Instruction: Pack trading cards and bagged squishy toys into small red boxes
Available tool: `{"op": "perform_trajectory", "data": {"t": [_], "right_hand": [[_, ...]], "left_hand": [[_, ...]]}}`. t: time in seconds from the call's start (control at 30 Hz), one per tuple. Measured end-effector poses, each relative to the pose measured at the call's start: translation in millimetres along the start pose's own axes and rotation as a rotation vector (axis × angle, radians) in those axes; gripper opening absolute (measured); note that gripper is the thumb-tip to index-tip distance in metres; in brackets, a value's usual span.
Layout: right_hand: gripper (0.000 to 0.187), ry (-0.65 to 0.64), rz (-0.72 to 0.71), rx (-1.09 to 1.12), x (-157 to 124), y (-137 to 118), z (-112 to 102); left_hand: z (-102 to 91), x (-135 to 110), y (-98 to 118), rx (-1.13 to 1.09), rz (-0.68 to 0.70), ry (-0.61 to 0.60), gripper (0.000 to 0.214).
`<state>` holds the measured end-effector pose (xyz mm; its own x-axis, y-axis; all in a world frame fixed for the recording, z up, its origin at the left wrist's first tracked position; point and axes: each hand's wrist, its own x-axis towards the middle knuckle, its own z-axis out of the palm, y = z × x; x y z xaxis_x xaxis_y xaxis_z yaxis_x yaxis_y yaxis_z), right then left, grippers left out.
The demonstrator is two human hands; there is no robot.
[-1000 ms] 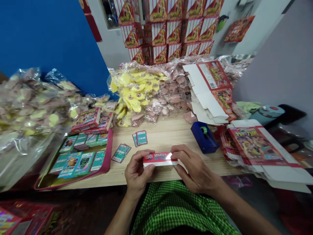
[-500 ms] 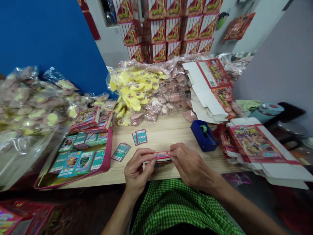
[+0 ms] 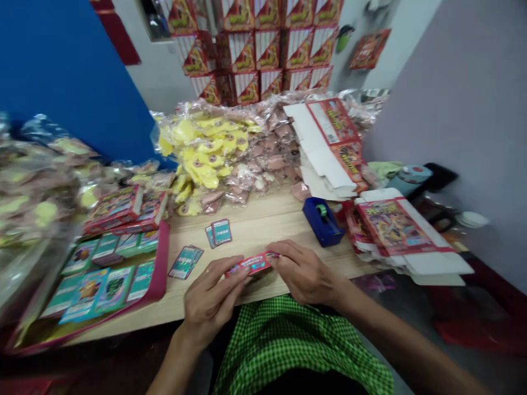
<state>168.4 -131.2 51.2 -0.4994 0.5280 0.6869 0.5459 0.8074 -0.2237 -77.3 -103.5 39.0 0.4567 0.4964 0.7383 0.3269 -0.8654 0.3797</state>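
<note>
So, hands: the left hand (image 3: 214, 299) and the right hand (image 3: 304, 272) both close on one small red box (image 3: 251, 264), fingers curled and not spread wide, each holding one end.
Small red box: tilted between the hands, just above the table's near edge; I cannot tell whether its flaps are fully shut.
Lap: a green checked cloth (image 3: 288, 345) lies directly below the hands.
Table: light wood (image 3: 255, 241), with everything below laid out on it.
Loose cards: a small teal stack (image 3: 185, 262) lies just left of the hands, and a second pair (image 3: 220, 232) lies farther back.
Tray: a pink-rimmed tray (image 3: 162, 269) holds rows of teal cards (image 3: 107, 285), seemingly sorted.
Tape: a blue tape dispenser (image 3: 323, 221) stands right of centre, within reach.
Finished-looking: two closed red boxes (image 3: 113, 209) sit at the tray's back edge.
Seemingly left: flat printed cartons (image 3: 405, 230) lie unfolded at the right, and more (image 3: 329, 142) are piled farther back.
Bags: plastic bags of yellow plush toys (image 3: 197, 153) and pink pieces (image 3: 263, 164) look full.
Back: stacked red-and-white boxes (image 3: 251, 60) rise against the wall.
</note>
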Motion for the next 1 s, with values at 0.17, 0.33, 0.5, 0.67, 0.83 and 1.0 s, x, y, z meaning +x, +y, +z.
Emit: {"op": "perform_trajectory", "data": {"t": [0.17, 0.33, 0.5, 0.67, 0.83, 1.0], "right_hand": [[0.030, 0.199, 0.601, -0.111, -24, 15, -23], [0.044, 0.212, 1.430, -0.208, -55, 49, -46], [0.028, 0.279, 1.566, 0.015, -67, 78, -43], [0.004, 0.346, 1.639, 0.354, -67, 87, -50], [0.019, 0.468, 1.519, 0.443, -73, 76, -52], [0.025, 0.470, 1.452, 0.260, -98, 70, -25]], "left_hand": [[7.7, 16, -4, 0.111, -0.011, 0.133, 0.032], [25.9, 29, -10, 0.140, -0.022, 0.157, 0.021], [38.0, 29, -13, 0.106, -0.047, 0.148, 0.016], [34.2, 29, -13, 0.066, -0.070, 0.119, 0.018], [31.3, 27, -13, 0.055, -0.061, 0.080, 0.019], [31.2, 27, -7, 0.122, -0.012, 0.057, 0.020]]}}
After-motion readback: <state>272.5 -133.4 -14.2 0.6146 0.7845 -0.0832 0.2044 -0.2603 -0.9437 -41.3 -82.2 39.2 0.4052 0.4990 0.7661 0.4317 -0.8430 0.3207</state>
